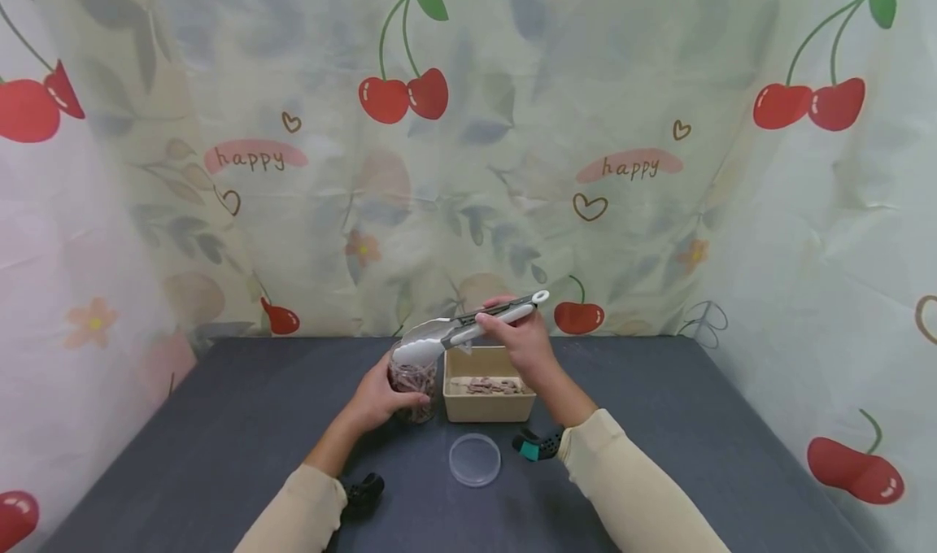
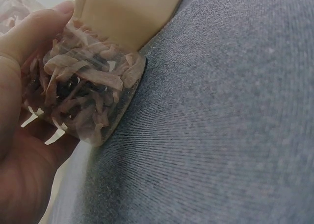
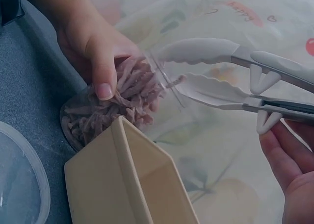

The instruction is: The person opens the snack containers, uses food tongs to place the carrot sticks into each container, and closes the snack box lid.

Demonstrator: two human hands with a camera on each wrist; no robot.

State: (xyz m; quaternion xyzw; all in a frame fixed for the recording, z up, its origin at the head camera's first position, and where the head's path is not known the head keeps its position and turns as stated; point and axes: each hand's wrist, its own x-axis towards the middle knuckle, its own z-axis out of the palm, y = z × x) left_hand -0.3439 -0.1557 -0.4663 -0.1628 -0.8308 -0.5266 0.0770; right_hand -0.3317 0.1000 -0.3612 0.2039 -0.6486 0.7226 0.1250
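Observation:
My left hand (image 1: 376, 400) grips a clear jar (image 1: 417, 384) round its side, thumb in front and fingers behind. Pale brownish-pink dried strips (image 2: 86, 77) fill much of the jar, which stands on the table. In my right hand (image 1: 525, 346) is a pair of metal tongs (image 3: 216, 89) with white scalloped heads, held by the arms. The heads are spread apart at the jar's mouth, and in the right wrist view a strip touches the lower one. Just right of the jar stands a beige rectangular bin (image 1: 489, 410) with similar strips (image 1: 492, 386) inside.
On the dark grey table (image 1: 256, 423), a round clear lid (image 1: 474, 460) lies in front of the bin. A patterned curtain (image 1: 468, 171) with cherries hangs behind the table and along both sides. Black straps (image 1: 538, 446) hang at both wrists.

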